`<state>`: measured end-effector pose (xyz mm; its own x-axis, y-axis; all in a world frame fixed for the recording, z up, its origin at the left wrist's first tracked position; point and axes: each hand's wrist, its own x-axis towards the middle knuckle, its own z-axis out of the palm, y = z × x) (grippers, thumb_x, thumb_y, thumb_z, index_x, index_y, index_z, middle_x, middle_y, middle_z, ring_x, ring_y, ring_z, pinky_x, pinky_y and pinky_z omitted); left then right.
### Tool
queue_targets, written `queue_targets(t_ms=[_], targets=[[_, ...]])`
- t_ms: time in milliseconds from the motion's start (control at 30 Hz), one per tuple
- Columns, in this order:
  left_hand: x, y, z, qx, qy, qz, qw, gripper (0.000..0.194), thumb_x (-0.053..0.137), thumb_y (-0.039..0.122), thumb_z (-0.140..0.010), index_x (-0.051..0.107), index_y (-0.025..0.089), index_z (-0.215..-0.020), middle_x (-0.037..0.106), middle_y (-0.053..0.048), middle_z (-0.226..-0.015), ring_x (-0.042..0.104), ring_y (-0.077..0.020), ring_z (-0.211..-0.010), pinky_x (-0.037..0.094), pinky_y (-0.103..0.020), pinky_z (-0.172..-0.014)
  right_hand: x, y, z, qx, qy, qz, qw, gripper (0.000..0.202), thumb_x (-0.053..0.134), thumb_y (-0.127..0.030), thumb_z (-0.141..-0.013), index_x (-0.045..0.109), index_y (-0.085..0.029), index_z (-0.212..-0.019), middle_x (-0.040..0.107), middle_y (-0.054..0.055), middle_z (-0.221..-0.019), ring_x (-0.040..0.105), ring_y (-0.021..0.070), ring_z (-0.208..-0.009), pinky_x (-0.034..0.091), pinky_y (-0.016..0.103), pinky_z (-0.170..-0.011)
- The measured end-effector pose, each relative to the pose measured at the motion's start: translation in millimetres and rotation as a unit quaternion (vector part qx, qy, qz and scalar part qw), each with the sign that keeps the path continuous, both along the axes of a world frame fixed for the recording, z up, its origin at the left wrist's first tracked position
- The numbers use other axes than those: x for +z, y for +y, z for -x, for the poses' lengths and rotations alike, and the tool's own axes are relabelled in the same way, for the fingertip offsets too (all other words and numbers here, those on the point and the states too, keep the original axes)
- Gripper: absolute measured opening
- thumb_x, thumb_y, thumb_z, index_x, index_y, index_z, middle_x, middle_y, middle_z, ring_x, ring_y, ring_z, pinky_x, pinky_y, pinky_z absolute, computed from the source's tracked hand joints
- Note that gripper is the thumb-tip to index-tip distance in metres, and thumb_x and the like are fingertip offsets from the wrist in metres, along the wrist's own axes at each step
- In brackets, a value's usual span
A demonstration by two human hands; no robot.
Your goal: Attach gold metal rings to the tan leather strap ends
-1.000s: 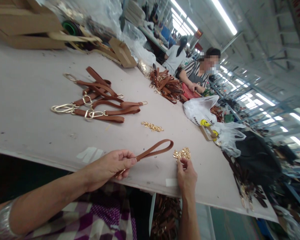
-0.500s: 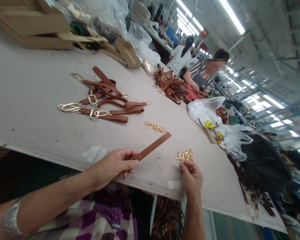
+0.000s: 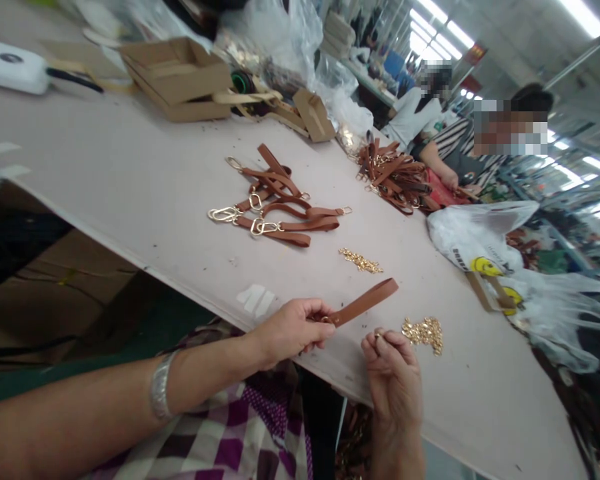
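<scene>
My left hand (image 3: 300, 328) is closed on a brown leather strap (image 3: 364, 303), folded into a loop that points away to the right. Its lower end, with a ring, is partly covered by my fingers. To the right, my right hand (image 3: 394, 367) is turned up, thumb and fingertips pinched on a small gold metal piece (image 3: 379, 337) too small to make out fully. Just beyond it lies a heap of small gold metal fittings (image 3: 423, 333). A second small heap of gold fittings (image 3: 360, 260) sits farther back, behind the strap.
Several brown straps with gold clasps (image 3: 280, 213) lie on the table (image 3: 170, 193). Farther back are cardboard boxes (image 3: 180, 73), a pile of straps (image 3: 395, 173) and plastic bags (image 3: 475, 233). A co-worker in a striped top (image 3: 450, 153) works across the table.
My right hand has come away from the gold heap toward the strap and turned palm up, fingertips pinched. The left still holds the strap. The view has swung left.
</scene>
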<state>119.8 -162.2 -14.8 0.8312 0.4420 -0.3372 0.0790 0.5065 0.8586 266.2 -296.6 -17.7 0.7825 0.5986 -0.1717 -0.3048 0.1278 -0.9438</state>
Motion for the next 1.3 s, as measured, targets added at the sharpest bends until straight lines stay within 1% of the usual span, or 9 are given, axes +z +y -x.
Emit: queue_targets(t_ms=[133, 267, 333, 400, 467, 533, 800, 1033, 1300], targets=[[2.9, -0.7, -0.4, 0.003, 0.001, -0.011, 1.000, 0.021, 0.063, 0.027, -0.071, 0.062, 0.014, -0.087, 0.049, 0.007, -0.056, 0.038, -0.0057, -0.044, 0.028, -0.019, -0.044, 0.8, 4.7, 7.3, 0.023, -0.017, 0.005, 1.000, 0.023, 0.085, -0.020, -0.057, 0.069, -0.024, -0.073, 0.068, 0.000, -0.080, 0.066, 0.0157, -0.076, 0.058, 0.035, -0.073], [3.6, -0.9, -0.3, 0.006, 0.006, -0.020, 1.000, 0.019, 0.063, 0.026, -0.072, 0.061, 0.015, -0.086, 0.050, 0.007, -0.054, 0.039, -0.0059, -0.043, 0.029, -0.019, -0.044, 0.5, 9.0, 17.1, 0.039, -0.034, -0.003, 0.999, 0.021, 0.084, -0.019, -0.058, 0.068, -0.024, -0.071, 0.066, -0.001, -0.077, 0.064, 0.0143, -0.072, 0.056, 0.032, -0.069], [4.4, -1.3, 0.5, 0.008, 0.007, -0.024, 1.000, 0.018, 0.062, 0.025, -0.072, 0.062, 0.015, -0.087, 0.050, 0.007, -0.055, 0.039, -0.0062, -0.044, 0.028, -0.019, -0.044, -0.9, 10.6, 22.3, 0.028, -0.060, 0.012, 0.998, 0.022, 0.084, -0.021, -0.060, 0.068, -0.023, -0.076, 0.067, -0.001, -0.079, 0.064, 0.0137, -0.072, 0.056, 0.030, -0.068], [5.6, -2.2, 1.7, 0.011, 0.004, -0.027, 1.000, 0.017, 0.062, 0.024, -0.072, 0.062, 0.016, -0.087, 0.050, 0.008, -0.055, 0.039, -0.0066, -0.045, 0.029, -0.019, -0.046, -1.9, 11.6, 27.7, 0.007, -0.117, 0.055, 0.992, 0.027, 0.083, -0.024, -0.063, 0.068, -0.022, -0.085, 0.069, 0.001, -0.084, 0.065, 0.0145, -0.074, 0.056, 0.030, -0.069], [6.4, -3.6, 2.6, 0.016, -0.004, -0.032, 0.999, 0.015, 0.062, 0.024, -0.072, 0.062, 0.016, -0.085, 0.050, 0.008, -0.055, 0.040, -0.0071, -0.047, 0.029, -0.020, -0.048, -1.4, 12.5, 32.9, -0.009, -0.185, 0.105, 0.977, 0.030, 0.082, -0.027, -0.067, 0.068, -0.020, -0.093, 0.071, 0.003, -0.087, 0.066, 0.0157, -0.077, 0.056, 0.031, -0.071], [5.8, -5.3, 3.0, 0.025, -0.013, -0.040, 0.999, 0.014, 0.062, 0.023, -0.072, 0.061, 0.016, -0.083, 0.051, 0.007, -0.058, 0.041, -0.0074, -0.049, 0.030, -0.020, -0.049, 0.4, 13.6, 37.3, -0.010, -0.235, 0.132, 0.963, 0.028, 0.080, -0.030, -0.069, 0.068, -0.019, -0.092, 0.072, 0.003, -0.087, 0.067, 0.0164, -0.077, 0.056, 0.031, -0.073], [-1.9, -10.0, 2.2, 0.049, -0.027, -0.088, 0.995, 0.017, 0.062, 0.026, -0.074, 0.061, 0.014, -0.086, 0.058, 0.003, -0.069, 0.049, -0.0099, -0.059, 0.033, -0.020, -0.052, 2.1, 10.9, 40.0, 0.012, -0.329, 0.163, 0.930, 0.022, 0.074, -0.037, -0.076, 0.070, -0.018, -0.087, 0.072, 0.004, -0.084, 0.066, 0.0172, -0.077, 0.054, 0.031, -0.073], [-2.4, -11.8, 0.5, 0.064, -0.023, -0.129, 0.989, 0.014, 0.063, 0.024, -0.075, 0.064, 0.014, -0.085, 0.060, 0.001, -0.071, 0.051, -0.0108, -0.062, 0.036, -0.021, -0.054, -1.9, 6.5, 41.0, -0.017, -0.411, 0.149, 0.899, 0.021, 0.073, -0.036, -0.078, 0.070, -0.020, -0.091, 0.072, 0.004, -0.089, 0.066, 0.0175, -0.080, 0.053, 0.029, -0.073], [-7.1, -16.1, 0.0, 0.072, -0.022, -0.166, 0.983, 0.014, 0.062, 0.024, -0.078, 0.066, 0.014, -0.086, 0.067, -0.003, -0.079, 0.057, -0.0141, -0.070, 0.042, -0.023, -0.061, 1.7, 5.4, 44.2, 0.012, -0.532, 0.144, 0.834, 0.012, 0.067, -0.026, -0.084, 0.069, -0.025, -0.096, 0.071, -0.001, -0.090, 0.066, 0.0134, -0.081, 0.051, 0.024, -0.076]])
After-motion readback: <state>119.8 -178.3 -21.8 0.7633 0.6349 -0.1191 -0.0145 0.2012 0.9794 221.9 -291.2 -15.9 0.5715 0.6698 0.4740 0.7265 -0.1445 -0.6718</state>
